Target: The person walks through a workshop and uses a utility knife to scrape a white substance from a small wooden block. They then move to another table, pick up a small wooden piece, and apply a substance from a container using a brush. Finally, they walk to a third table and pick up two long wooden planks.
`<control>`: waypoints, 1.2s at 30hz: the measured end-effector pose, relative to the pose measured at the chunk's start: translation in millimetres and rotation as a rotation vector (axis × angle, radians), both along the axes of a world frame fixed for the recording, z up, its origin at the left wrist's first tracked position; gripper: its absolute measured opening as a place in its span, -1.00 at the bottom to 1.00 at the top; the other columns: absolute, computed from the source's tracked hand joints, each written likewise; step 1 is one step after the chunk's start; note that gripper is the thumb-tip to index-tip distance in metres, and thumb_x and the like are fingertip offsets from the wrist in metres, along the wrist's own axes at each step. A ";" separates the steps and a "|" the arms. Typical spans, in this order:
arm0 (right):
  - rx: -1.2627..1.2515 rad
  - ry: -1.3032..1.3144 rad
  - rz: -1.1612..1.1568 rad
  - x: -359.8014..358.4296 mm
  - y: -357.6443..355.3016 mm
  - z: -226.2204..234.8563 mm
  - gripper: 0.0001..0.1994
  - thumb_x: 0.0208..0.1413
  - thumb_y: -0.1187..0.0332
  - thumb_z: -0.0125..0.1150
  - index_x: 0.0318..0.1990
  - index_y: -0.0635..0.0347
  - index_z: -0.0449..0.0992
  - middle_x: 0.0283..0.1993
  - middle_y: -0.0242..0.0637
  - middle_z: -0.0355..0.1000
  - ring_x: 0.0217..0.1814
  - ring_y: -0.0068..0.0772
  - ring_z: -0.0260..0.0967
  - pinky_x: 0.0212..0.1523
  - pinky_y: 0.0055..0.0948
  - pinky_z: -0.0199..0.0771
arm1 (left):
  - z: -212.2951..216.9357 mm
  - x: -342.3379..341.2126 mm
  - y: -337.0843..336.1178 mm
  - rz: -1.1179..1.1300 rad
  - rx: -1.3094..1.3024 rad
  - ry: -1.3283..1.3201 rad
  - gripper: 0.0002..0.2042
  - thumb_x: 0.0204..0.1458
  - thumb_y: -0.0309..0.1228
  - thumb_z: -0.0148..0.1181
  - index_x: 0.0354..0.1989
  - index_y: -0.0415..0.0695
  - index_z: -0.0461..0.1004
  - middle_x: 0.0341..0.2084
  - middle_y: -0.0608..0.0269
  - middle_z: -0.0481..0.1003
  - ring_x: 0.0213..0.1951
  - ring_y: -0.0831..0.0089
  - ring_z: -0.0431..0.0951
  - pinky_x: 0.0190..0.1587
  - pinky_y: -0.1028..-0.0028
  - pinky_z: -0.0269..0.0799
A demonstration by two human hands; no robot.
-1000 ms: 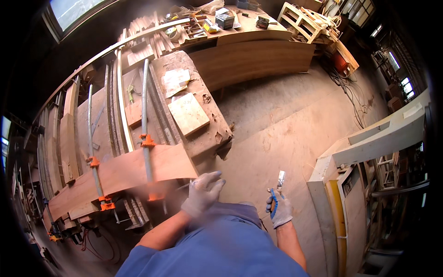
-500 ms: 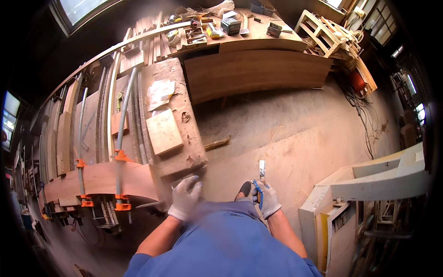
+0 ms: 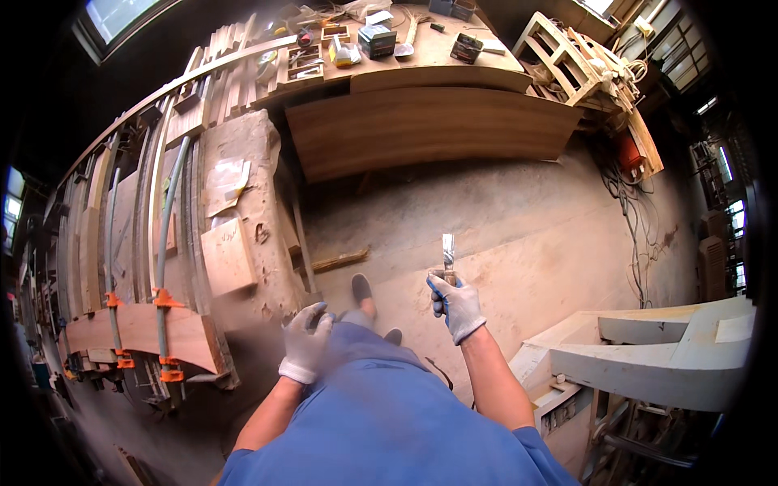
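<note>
My right hand [image 3: 459, 307], in a grey glove with blue on the fingers, is closed around the handle of a flat tool [image 3: 448, 253]. The tool stands out from the fist, with a narrow, shiny silvery-white end; whether it is a blade or a brush I cannot tell. My left hand [image 3: 307, 340], gloved too, hangs by my left side with curled fingers and thumb apart, and nothing shows in it. Nearest to it is the end of a worn workbench [image 3: 267, 162], bearing a pale wood block [image 3: 229, 256] and some papers [image 3: 225, 182].
At left, bar clamps with orange jaws [image 3: 168, 298] grip a curved wooden panel [image 3: 146, 324]. A broad curved brown panel [image 3: 429, 130] stands against the far table. A pale curved frame [image 3: 648, 352] stands at right; cables [image 3: 636, 219] and a wood strip [image 3: 340, 260] lie on the floor.
My view has shifted to the right, and the bench now lies farther left. My right hand has risen forward with the tool; my feet have moved in a step.
</note>
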State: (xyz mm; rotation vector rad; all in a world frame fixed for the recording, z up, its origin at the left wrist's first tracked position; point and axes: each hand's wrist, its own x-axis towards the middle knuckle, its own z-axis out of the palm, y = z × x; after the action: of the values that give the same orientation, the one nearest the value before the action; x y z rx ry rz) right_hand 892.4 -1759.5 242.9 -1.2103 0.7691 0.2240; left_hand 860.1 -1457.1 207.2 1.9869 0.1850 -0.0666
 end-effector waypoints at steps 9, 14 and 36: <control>-0.065 -0.007 0.027 133.8 -38.0 3.5 -0.77 0.15 0.32 0.39 -0.13 0.20 0.52 -0.53 -0.38 0.38 -0.67 -0.59 0.26 -0.68 -0.52 0.26 | -19.0 141.6 -44.4 -0.030 0.022 -0.131 -0.70 0.09 -0.39 0.34 -0.05 -0.29 0.60 -0.26 0.06 0.67 -0.22 0.39 0.67 -0.09 0.45 0.56; -0.046 -0.058 0.018 207.4 -43.0 6.3 -0.82 0.16 0.36 0.37 -0.17 0.18 0.52 -0.53 -0.44 0.35 -0.66 -0.63 0.20 -0.64 -0.55 0.20 | 1.9 201.5 -41.4 -0.016 0.082 -0.106 -0.69 0.07 -0.37 0.35 -0.05 -0.26 0.61 -0.23 -0.01 0.67 -0.15 0.28 0.69 -0.03 0.39 0.54; 0.325 0.014 0.022 718.4 -138.4 -127.4 -0.91 0.33 0.28 0.14 -0.24 0.01 0.45 -0.41 -0.40 0.49 -0.42 -0.33 0.51 -0.43 -0.34 0.59 | -16.6 322.6 -118.6 0.485 0.256 0.159 -0.70 0.01 -0.38 0.31 -0.11 -0.28 0.62 -0.27 -0.02 0.65 -0.23 0.18 0.69 -0.08 0.30 0.56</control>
State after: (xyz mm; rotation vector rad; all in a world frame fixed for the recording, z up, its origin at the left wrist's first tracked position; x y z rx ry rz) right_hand 1610.8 -1897.8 115.5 -0.9104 0.7005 0.3614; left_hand 1182.7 -1575.7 190.6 2.1361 0.8056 0.1181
